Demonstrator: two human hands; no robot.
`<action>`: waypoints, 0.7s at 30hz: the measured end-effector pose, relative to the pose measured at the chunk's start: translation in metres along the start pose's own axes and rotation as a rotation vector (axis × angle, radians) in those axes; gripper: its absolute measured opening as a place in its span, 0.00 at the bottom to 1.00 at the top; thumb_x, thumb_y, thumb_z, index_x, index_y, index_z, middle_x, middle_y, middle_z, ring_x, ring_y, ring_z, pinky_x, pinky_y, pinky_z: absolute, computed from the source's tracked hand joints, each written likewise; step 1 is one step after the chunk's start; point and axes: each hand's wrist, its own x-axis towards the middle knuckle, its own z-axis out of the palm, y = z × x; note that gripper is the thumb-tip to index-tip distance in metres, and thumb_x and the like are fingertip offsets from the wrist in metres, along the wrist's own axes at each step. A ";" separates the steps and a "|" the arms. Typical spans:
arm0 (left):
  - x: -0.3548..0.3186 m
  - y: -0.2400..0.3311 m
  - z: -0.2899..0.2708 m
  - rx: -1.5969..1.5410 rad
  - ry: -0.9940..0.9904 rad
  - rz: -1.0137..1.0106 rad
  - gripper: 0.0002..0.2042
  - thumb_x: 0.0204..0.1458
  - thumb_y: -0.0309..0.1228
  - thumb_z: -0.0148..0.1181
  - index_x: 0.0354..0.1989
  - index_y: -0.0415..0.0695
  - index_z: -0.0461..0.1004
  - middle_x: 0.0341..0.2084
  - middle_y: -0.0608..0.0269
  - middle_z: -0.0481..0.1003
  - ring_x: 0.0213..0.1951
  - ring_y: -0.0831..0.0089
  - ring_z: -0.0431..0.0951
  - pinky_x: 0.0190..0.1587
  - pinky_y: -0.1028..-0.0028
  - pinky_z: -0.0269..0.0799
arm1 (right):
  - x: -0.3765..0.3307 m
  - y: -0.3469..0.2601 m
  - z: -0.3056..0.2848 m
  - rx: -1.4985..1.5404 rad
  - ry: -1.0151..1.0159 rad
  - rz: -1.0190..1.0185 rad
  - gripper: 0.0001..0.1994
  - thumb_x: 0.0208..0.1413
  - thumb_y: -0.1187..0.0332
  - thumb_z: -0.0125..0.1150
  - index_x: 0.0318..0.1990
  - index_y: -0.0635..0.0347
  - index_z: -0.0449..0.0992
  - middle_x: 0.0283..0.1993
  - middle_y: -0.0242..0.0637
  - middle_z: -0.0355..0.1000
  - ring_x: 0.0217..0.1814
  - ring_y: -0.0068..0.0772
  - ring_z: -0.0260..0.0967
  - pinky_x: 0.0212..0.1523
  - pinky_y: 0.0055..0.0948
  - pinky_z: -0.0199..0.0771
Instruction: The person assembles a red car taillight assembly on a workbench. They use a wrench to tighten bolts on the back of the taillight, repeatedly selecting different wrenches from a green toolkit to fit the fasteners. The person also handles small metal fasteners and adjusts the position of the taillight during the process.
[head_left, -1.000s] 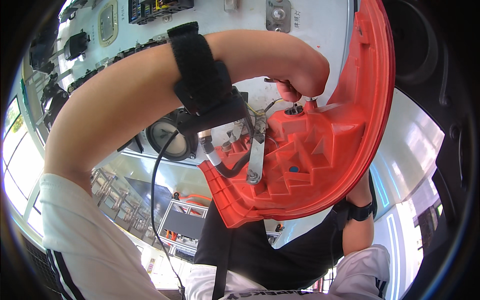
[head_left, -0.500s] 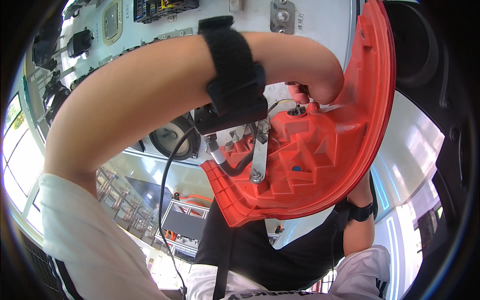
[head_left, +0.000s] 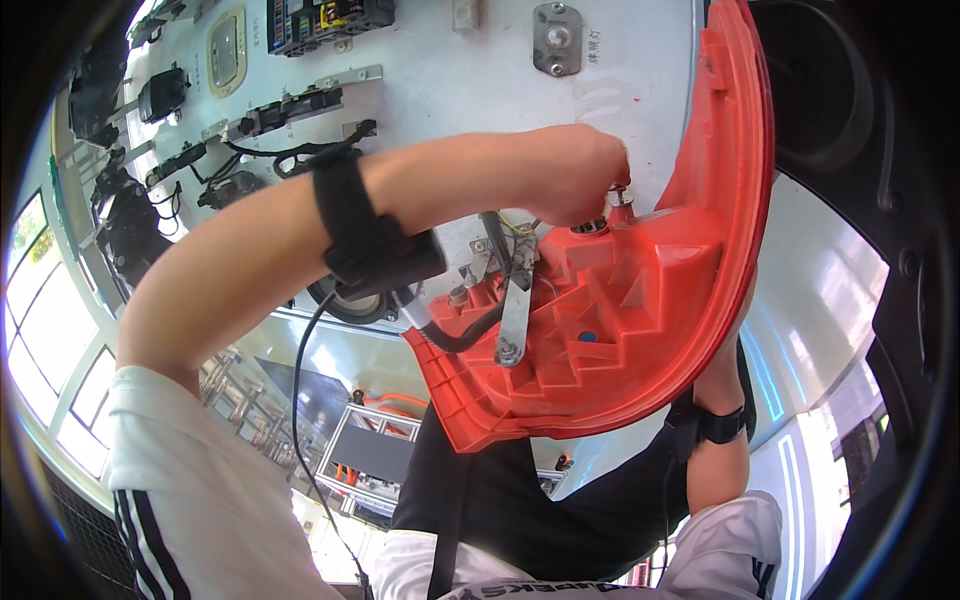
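A large red car tail-light housing (head_left: 640,300) stands in front of me, its ribbed back side toward me. My left hand (head_left: 580,172) is curled over its upper part, palm down. Its fingertips close round a small metal fastener (head_left: 621,196) on a short red post; the thumb is hidden. Just below the hand sits a round dark socket (head_left: 589,227) in the housing. A flat metal bracket (head_left: 514,318) is bolted to the housing, and a black corrugated cable (head_left: 465,338) runs beside it. My right forearm (head_left: 718,470) passes behind the housing, which hides my right hand.
Behind stands a pale panel (head_left: 470,90) carrying a fuse box (head_left: 330,22), a metal plate with a bulb fitting (head_left: 557,38) and a round speaker (head_left: 362,298). Black car trim (head_left: 905,265) rises at right. A thin cable (head_left: 298,400) hangs from my left armband.
My left forearm has swung down and the hand has shifted slightly left, so the small fastener and more of the panel now show. The housing has barely shifted left.
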 end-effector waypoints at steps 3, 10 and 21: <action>-0.010 -0.026 0.022 -0.272 0.143 0.059 0.19 0.55 0.21 0.51 0.56 0.45 0.74 0.32 0.55 0.78 0.34 0.63 0.77 0.42 0.65 0.74 | 0.001 -0.002 0.005 -0.022 0.013 0.014 0.25 0.62 0.51 0.48 0.54 0.66 0.66 0.46 0.40 0.73 0.42 0.26 0.74 0.42 0.23 0.76; 0.004 -0.059 0.047 -0.664 0.082 0.022 0.17 0.58 0.25 0.55 0.56 0.48 0.75 0.30 0.63 0.78 0.30 0.78 0.72 0.39 0.74 0.71 | 0.003 0.002 -0.002 -0.099 0.031 -0.020 0.24 0.64 0.52 0.45 0.54 0.64 0.66 0.45 0.39 0.72 0.41 0.25 0.73 0.41 0.24 0.76; -0.026 -0.046 -0.002 -0.502 0.111 -0.114 0.20 0.57 0.25 0.52 0.59 0.50 0.72 0.25 0.62 0.75 0.22 0.75 0.75 0.31 0.73 0.73 | 0.001 -0.001 0.001 -0.011 -0.006 0.006 0.24 0.62 0.50 0.47 0.53 0.64 0.66 0.44 0.38 0.72 0.40 0.23 0.74 0.39 0.21 0.76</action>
